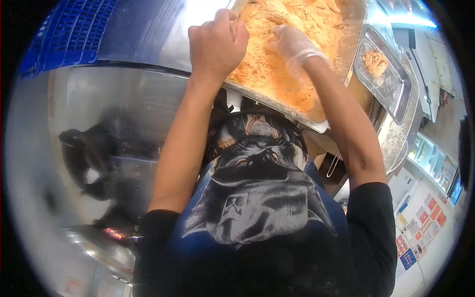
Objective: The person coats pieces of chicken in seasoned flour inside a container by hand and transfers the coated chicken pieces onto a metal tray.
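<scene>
Orange-yellow flour [267,69] fills a large metal tray [277,106] at the top centre. My bare left hand [217,45] is closed at the tray's left edge, its fingers curled around the rim. In the middle of the flour is my right hand [294,47], in a clear plastic glove. Its fingertips are down in the flour, so whether they hold anything is hidden.
A smaller metal tray [398,89] with a clump of coated food [375,63] stands to the right. A blue plastic basket [74,32] is at the upper left. Papers [430,218] hang on the wall at the lower right.
</scene>
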Demonstrator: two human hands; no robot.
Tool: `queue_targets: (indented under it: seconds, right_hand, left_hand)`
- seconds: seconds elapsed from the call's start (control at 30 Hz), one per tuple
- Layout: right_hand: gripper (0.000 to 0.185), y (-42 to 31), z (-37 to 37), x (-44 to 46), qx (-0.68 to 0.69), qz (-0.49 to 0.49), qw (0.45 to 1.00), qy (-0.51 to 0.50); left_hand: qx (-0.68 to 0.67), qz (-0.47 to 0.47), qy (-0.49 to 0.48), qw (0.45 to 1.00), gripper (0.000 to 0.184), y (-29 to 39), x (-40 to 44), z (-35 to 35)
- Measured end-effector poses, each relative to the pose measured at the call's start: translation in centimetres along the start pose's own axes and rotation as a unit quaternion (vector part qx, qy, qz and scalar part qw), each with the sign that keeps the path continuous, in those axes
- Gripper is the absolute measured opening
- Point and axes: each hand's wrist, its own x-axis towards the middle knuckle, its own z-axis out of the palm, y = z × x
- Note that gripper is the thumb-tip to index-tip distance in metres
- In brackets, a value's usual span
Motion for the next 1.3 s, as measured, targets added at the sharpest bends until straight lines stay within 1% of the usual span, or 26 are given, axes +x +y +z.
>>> queue_targets:
  seconds: [0.07, 0.1, 0.13, 0.17, 0.2, 0.23, 0.27, 0.4, 0.47, 0.5, 0.57, 0.6, 0.67, 0.7, 0.73, 0.77, 0.9, 0.97, 1.0, 1.07, 1.1, 1.13, 1.17, 1.2, 1.27, 1.3]
  right_hand:
    - [0.019, -0.3, -1.3, -0.2, 0.138, 0.097, 0.985, -0.023]
    - [0.02, -0.2, -1.7, -0.4, 0.206, 0.147, 0.967, -0.033]
    - [0.017, 0.9, -0.5, -0.5, -0.031, 0.002, 0.997, -0.065]
    - [0.017, 1.4, 0.5, -0.6, -0.032, 0.001, 0.997, -0.064]
    - [0.016, 1.8, 1.6, -0.7, -0.119, -0.078, 0.99, -0.027]
    - [0.015, 1.8, 2.3, -0.6, -0.202, -0.157, 0.967, 0.009]
    - [0.012, 2.1, 2.9, -1.1, -0.184, -0.186, 0.962, 0.073]
    - [0.013, 3.3, 4.1, -0.3, -0.235, -0.173, 0.954, 0.066]
    - [0.016, 2.2, 3.1, -0.1, -0.191, -0.099, 0.976, 0.027]
    - [0.016, 1.6, 2.1, 0.5, -0.192, -0.104, 0.975, 0.035]
    - [0.021, -0.2, 0.0, 0.3, -0.104, 0.028, 0.994, -0.036]
    - [0.021, -0.9, -0.7, -0.2, -0.105, 0.024, 0.994, -0.036]
    - [0.009, -1.3, -1.8, -1.3, -0.072, -0.017, 0.995, -0.061]
    - [0.009, -0.9, -1.6, -1.3, -0.074, -0.017, 0.995, -0.061]
    - [0.009, -0.2, -0.8, -1.3, -0.22, -0.139, 0.965, -0.045]
    - [0.008, 0.5, 0.0, -1.4, -0.355, -0.256, 0.899, -0.027]
    - [0.008, 3.2, 2.6, -1.2, -0.307, -0.255, 0.917, 0.014]
    - [0.014, 3.8, 2.9, -1.3, -0.161, -0.228, 0.959, 0.056]
    - [0.014, 3.9, 3.0, -0.7, -0.162, -0.228, 0.958, 0.057]
    - [0.017, 2.8, 2.7, 0.3, -0.306, -0.204, 0.93, 0.02]
    - [0.017, 2.7, 2.1, 0.3, -0.304, -0.203, 0.931, 0.023]
    - [0.018, 2.0, 0.2, 0.1, -0.188, -0.167, 0.967, -0.03]
    - [0.019, 1.7, -1.1, 0.3, -0.072, -0.132, 0.985, -0.084]
    - [0.019, 2.4, -1.2, 0.3, -0.074, -0.135, 0.984, -0.086]
    - [0.022, 3.6, -1.3, -0.3, -0.149, -0.202, 0.968, 0.015]
    - [0.022, 4.0, -0.8, -0.5, -0.148, -0.198, 0.969, 0.016]
  left_hand:
    - [-0.005, -0.002, 0.002, 1.0, 0.02, -0.1, 0.0, 0.1]
    - [-0.01, -0.004, -0.001, 1.0, 0.02, -0.1, -0.1, 0.2]
    - [-0.012, -0.004, 0.0, 1.0, 0.02, 0.0, -0.1, 0.3]
    - [-0.01, 0.0, 0.0, 1.0, 0.02, 0.0, -0.1, 0.3]
    - [-0.007, 0.001, -0.002, 1.0, 0.02, -0.1, -0.1, 0.2]
    - [-0.005, -0.003, -0.002, 1.0, 0.02, -0.2, 0.0, 0.2]
    - [-0.005, -0.002, 0.001, 1.0, 0.02, -0.3, -0.1, 0.2]
    - [-0.028, -0.013, -0.01, 0.999, 0.02, -0.2, 0.2, 0.3]
    - [-0.021, -0.004, -0.009, 1.0, 0.02, -0.1, -0.2, 0.3]
    - [-0.012, 0.005, 0.0, 1.0, 0.019, -0.2, 0.0, 0.3]
    - [-0.01, 0.009, 0.006, 1.0, 0.019, -0.2, -0.2, 0.3]
    - [-0.01, 0.009, 0.009, 1.0, 0.019, -0.2, -0.3, 0.3]
    - [-0.006, 0.009, 0.01, 1.0, 0.019, -0.3, -0.3, 0.2]
    - [-0.004, 0.011, 0.009, 1.0, 0.019, -0.3, -0.2, 0.3]
    - [-0.004, 0.009, 0.011, 1.0, 0.019, -0.2, -0.2, 0.3]
    - [-0.002, 0.008, 0.011, 1.0, 0.02, -0.2, -0.2, 0.3]
    - [-0.009, -0.002, 0.003, 1.0, 0.02, -0.2, -0.2, 0.3]
    - [-0.014, 0.003, 0.004, 1.0, 0.02, -0.5, -0.2, 0.5]
    - [-0.018, 0.011, 0.015, 1.0, 0.02, -0.5, 0.0, 0.6]
    - [-0.015, 0.013, 0.011, 1.0, 0.019, -0.4, 0.0, 0.6]
    - [-0.013, 0.012, 0.006, 1.0, 0.019, -0.5, -0.1, 0.5]
    - [-0.011, 0.012, 0.006, 1.0, 0.019, -0.5, -0.2, 0.4]
    - [-0.007, 0.009, 0.006, 1.0, 0.019, -0.5, 0.0, 0.5]
    - [-0.004, 0.005, 0.004, 1.0, 0.019, -0.4, -0.1, 0.5]
    - [-0.001, 0.004, -0.002, 1.0, 0.02, -0.3, 0.1, 0.5]
    - [0.003, 0.006, -0.01, 1.0, 0.02, -0.2, 0.2, 0.4]
